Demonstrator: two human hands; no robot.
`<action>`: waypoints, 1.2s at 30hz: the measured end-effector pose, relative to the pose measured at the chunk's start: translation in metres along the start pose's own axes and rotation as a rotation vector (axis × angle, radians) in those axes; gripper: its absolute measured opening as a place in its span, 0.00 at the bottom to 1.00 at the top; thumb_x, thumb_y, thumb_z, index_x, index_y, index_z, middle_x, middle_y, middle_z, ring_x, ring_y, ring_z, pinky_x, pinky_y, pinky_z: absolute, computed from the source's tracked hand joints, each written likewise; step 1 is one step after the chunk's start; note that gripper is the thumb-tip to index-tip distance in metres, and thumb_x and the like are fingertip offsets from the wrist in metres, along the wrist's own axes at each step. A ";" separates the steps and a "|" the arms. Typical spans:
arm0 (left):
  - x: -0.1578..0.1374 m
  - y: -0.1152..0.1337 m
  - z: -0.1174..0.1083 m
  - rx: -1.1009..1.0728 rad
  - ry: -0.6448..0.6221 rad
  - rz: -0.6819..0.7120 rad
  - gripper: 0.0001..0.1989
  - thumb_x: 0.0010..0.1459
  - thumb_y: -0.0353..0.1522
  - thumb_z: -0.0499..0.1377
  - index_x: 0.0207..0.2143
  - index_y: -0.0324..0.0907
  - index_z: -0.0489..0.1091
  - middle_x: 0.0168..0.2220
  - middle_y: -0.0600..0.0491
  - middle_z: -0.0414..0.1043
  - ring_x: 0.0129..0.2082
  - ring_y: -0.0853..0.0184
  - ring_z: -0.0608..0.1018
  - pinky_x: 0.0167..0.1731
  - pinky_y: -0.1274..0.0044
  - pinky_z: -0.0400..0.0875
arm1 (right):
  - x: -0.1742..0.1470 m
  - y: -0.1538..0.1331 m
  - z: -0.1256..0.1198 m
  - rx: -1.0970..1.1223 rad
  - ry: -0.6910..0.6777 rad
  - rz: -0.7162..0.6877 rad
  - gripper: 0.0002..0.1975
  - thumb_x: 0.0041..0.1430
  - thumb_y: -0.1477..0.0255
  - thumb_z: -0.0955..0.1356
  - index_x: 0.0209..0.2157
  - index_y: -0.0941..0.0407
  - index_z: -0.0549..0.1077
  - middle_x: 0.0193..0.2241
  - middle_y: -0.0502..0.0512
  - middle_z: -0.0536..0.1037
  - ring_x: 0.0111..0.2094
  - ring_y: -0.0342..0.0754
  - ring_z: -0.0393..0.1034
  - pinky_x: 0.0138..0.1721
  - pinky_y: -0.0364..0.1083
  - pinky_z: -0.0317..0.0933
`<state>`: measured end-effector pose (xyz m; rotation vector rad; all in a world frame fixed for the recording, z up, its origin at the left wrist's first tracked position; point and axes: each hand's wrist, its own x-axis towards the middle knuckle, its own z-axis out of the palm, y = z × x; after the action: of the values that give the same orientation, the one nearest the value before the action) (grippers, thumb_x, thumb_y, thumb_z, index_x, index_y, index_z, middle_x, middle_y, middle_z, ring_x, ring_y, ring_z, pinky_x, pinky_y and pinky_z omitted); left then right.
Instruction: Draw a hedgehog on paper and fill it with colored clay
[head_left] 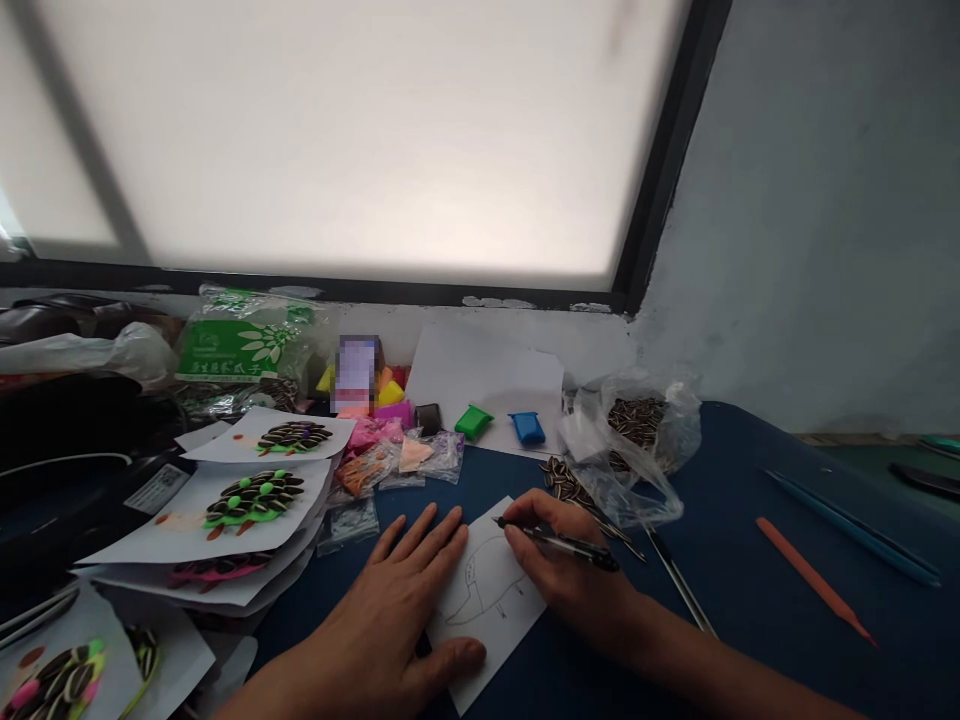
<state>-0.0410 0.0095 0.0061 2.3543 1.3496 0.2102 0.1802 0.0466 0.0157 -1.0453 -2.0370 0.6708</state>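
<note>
A small white sheet of paper (pixel 480 655) with a line drawing, a rounded outline with short legs, lies tilted on the dark blue tabletop. My left hand (pixel 409 590) rests flat along its left side, fingers spread and thumb across the lower part. Between the thumb and fingers of my right hand (pixel 574 570) is a black pen (pixel 577 550), its tip at the upper part of the drawing. Sunflower seeds (pixel 566 485) are scattered just beyond my right hand, beside a clear plastic bag (pixel 637 480) holding more seeds.
Paper sheets (pixel 142 535) with seed-and-clay hedgehog shapes are stacked at left. Behind are a green seed bag (pixel 232 345), a green clay packet (pixel 473 421) and a blue clay packet (pixel 527 428). Tweezers (pixel 682 580), an orange tool (pixel 814 580) and blue tweezers (pixel 855 530) lie right.
</note>
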 end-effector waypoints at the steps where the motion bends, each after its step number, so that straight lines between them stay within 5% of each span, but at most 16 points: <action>1: 0.000 -0.001 -0.003 -0.015 -0.030 0.006 0.39 0.64 0.46 0.59 0.71 0.49 0.45 0.71 0.49 0.37 0.70 0.44 0.41 0.63 0.43 0.39 | 0.000 -0.001 0.000 0.014 -0.004 0.019 0.06 0.61 0.71 0.65 0.32 0.56 0.72 0.27 0.52 0.77 0.28 0.46 0.71 0.29 0.44 0.63; 6: -0.002 -0.008 -0.015 -0.071 -0.099 0.037 0.35 0.66 0.43 0.56 0.71 0.54 0.45 0.72 0.56 0.38 0.70 0.50 0.38 0.64 0.46 0.37 | -0.001 -0.004 0.003 0.041 -0.034 0.044 0.07 0.60 0.71 0.64 0.28 0.56 0.69 0.24 0.51 0.73 0.25 0.45 0.67 0.25 0.43 0.60; 12: 0.006 0.005 0.018 0.036 0.080 -0.055 0.48 0.58 0.52 0.60 0.71 0.41 0.44 0.71 0.41 0.39 0.70 0.44 0.43 0.63 0.44 0.38 | 0.002 0.001 -0.002 0.013 0.009 -0.023 0.05 0.61 0.73 0.65 0.33 0.57 0.72 0.29 0.54 0.77 0.31 0.48 0.73 0.34 0.46 0.65; 15: 0.009 0.008 0.025 0.005 0.158 -0.017 0.46 0.58 0.46 0.62 0.71 0.45 0.45 0.71 0.42 0.42 0.69 0.42 0.44 0.62 0.43 0.44 | 0.007 0.007 -0.004 0.010 0.035 -0.033 0.05 0.63 0.72 0.65 0.35 0.57 0.72 0.31 0.55 0.78 0.33 0.49 0.74 0.35 0.46 0.66; 21: 0.002 0.010 0.003 -0.130 0.035 -0.062 0.43 0.51 0.30 0.58 0.70 0.42 0.50 0.72 0.45 0.44 0.70 0.46 0.45 0.63 0.49 0.49 | 0.017 0.027 -0.006 0.009 0.092 -0.076 0.12 0.66 0.70 0.63 0.48 0.56 0.72 0.47 0.61 0.78 0.49 0.55 0.72 0.51 0.54 0.66; 24: 0.008 0.000 0.002 -0.224 0.072 -0.024 0.41 0.48 0.27 0.55 0.67 0.47 0.57 0.70 0.49 0.53 0.68 0.48 0.56 0.61 0.54 0.59 | 0.014 0.031 -0.008 0.023 0.088 -0.069 0.14 0.67 0.69 0.63 0.51 0.55 0.72 0.50 0.61 0.77 0.53 0.56 0.71 0.55 0.57 0.63; 26: 0.015 -0.011 0.004 -0.258 0.237 -0.001 0.35 0.50 0.28 0.53 0.63 0.49 0.63 0.63 0.50 0.66 0.61 0.52 0.69 0.56 0.59 0.69 | 0.012 0.028 -0.009 0.038 0.082 -0.068 0.14 0.66 0.69 0.64 0.50 0.54 0.73 0.50 0.60 0.78 0.53 0.57 0.71 0.56 0.57 0.62; 28: 0.023 -0.019 0.005 -0.138 0.409 0.037 0.26 0.53 0.27 0.52 0.56 0.45 0.69 0.57 0.47 0.72 0.56 0.53 0.74 0.53 0.60 0.71 | 0.009 0.023 -0.009 0.062 0.083 -0.054 0.14 0.66 0.69 0.64 0.51 0.55 0.72 0.47 0.60 0.79 0.50 0.56 0.73 0.54 0.56 0.64; 31: 0.028 -0.024 0.003 -0.068 0.432 0.115 0.15 0.56 0.29 0.53 0.44 0.44 0.74 0.48 0.47 0.74 0.51 0.55 0.75 0.50 0.65 0.72 | 0.006 0.012 -0.006 0.121 0.056 0.001 0.13 0.68 0.67 0.61 0.48 0.57 0.71 0.33 0.56 0.80 0.33 0.50 0.76 0.37 0.48 0.70; 33: 0.028 -0.023 0.001 -0.038 0.438 0.148 0.13 0.58 0.29 0.54 0.43 0.44 0.74 0.46 0.47 0.74 0.49 0.56 0.75 0.49 0.66 0.72 | 0.004 0.004 -0.002 0.152 0.021 0.032 0.14 0.69 0.65 0.60 0.39 0.58 0.72 0.22 0.50 0.73 0.21 0.44 0.69 0.24 0.43 0.64; 36: 0.025 -0.022 0.002 0.001 0.453 0.159 0.13 0.60 0.29 0.53 0.45 0.45 0.73 0.47 0.47 0.72 0.49 0.55 0.74 0.48 0.65 0.72 | -0.002 -0.006 0.004 0.177 -0.023 0.058 0.17 0.68 0.65 0.60 0.27 0.57 0.69 0.18 0.45 0.63 0.19 0.41 0.59 0.20 0.41 0.54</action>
<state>-0.0442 0.0398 -0.0071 2.5114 1.3434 0.8314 0.1749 0.0409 0.0168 -0.9995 -1.9338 0.8799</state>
